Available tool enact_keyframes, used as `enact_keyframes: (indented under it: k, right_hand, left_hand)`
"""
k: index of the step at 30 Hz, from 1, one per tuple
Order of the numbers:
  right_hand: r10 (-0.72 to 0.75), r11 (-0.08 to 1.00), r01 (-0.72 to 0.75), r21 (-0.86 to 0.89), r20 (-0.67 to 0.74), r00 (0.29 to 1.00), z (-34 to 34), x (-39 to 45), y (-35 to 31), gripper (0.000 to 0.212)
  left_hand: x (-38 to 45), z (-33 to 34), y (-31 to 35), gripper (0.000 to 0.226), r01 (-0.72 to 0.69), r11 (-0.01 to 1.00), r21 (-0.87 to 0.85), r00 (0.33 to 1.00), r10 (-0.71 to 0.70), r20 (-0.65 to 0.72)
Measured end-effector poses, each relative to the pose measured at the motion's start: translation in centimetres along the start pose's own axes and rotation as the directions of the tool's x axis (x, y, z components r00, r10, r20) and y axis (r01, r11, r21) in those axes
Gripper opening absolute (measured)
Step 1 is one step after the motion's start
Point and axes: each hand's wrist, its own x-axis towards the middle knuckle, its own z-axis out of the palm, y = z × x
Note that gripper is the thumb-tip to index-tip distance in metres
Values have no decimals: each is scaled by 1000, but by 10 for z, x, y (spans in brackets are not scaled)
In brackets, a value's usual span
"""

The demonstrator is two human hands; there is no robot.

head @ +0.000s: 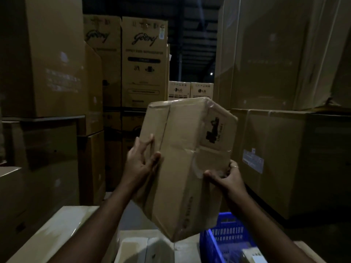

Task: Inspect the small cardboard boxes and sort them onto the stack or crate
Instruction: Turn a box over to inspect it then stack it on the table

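Nearest the camera, at the bottom edge, lie pale flat cardboard boxes (pixel 150 247), their number unclear in the dim light, and just to their right a blue perforated plastic crate (pixel 226 238) with a light object partly visible inside it.

Above these, held in the air between both bare arms, is a plain brown, dented cardboard box (pixel 182 168). Its long axis runs from the lower corner near the camera up and away, tilted so the top end leans back and slightly left; a taped seam runs along its length, and a black printed mark sits on its right face. Its lower corner hangs over the gap between the pale boxes and the crate, touching neither.

The left hand (pixel 141 164) presses flat against the box's left face, fingers spread upward and thumb on the front. The right hand (pixel 224 177) is clamped around the lower right edge, thumb in front, ringed finger behind.

Beyond, tall brown cartons wall in both sides. Straight ahead stand two tall cartons printed "Godrej" (pixel 145 61), and farther back two smaller cartons marked "LG" (pixel 190 90), under a dark roof.
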Motion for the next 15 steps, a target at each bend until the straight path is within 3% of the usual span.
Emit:
enact_keyframes:
  k: [2,4,9,15]
  right_hand:
    - [-61,994,52,-92,-98,993,14,-1,7,117]
    - [-124,967,84,-239,-154,980,27,0,8,111]
    - [-145,935,90,-342,-141,979,37,4,15,99]
    - [-233,882,135,-451,-169,958,39,7,12,92]
  left_hand:
    - [-9,15,13,113,51,997,-58,987,-42,155]
    - [-19,24,26,122,112,983,-142,974,-81,211]
    - [-25,30,28,78,98,995,-27,994,-97,44]
    - [-29,40,26,70,108,991,-72,992,-112,-50]
